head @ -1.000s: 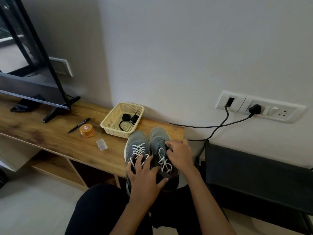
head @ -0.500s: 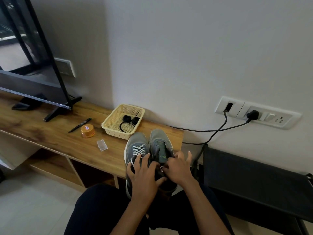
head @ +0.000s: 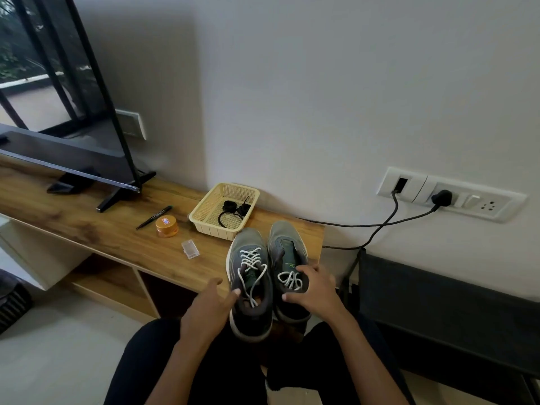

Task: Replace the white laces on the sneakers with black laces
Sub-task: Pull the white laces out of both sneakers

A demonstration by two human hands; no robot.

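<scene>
Two grey sneakers (head: 257, 241) stand side by side, toes toward the wall, at the near right corner of the wooden shelf (head: 87, 226), with their heels past its edge above the person's lap. The left sneaker (head: 248, 314) has its white lace (head: 251, 260) criss-crossed through the eyelets, and the loose ends trail down into the shoe's mouth. On the right sneaker (head: 285, 233) the upper rows are bare (the tongue and its green print lie exposed). Its loosened lace (head: 290, 280) is bunched in a small tangle at the 6 o'clock end of the tongue.

The right hand (head: 318, 292) grips that shoe at the collar, with fingers curled over the tongue at the tangle's 1 o'clock and the thumb at its 6 o'clock. The left hand (head: 209, 309) is relaxed and holds nothing. Its fingers are loosely spread and its thumb tip touches the left sneaker's outer collar at 9 o'clock.

At 11 o'clock from the shoes, just beside the left toe, sits a pale yellow basket (head: 210, 228) with the black laces (head: 233, 210) coiled inside. At the basket's 9 o'clock lie an orange tin (head: 166, 226) and a black pen (head: 153, 217). A small clear box (head: 190, 249) lies at 9 o'clock of the left sneaker. A television (head: 58, 118) stands at the shelf's far left. At 2 o'clock from the shoes a wall socket plate (head: 467, 200) takes two black cables (head: 350, 225).
</scene>
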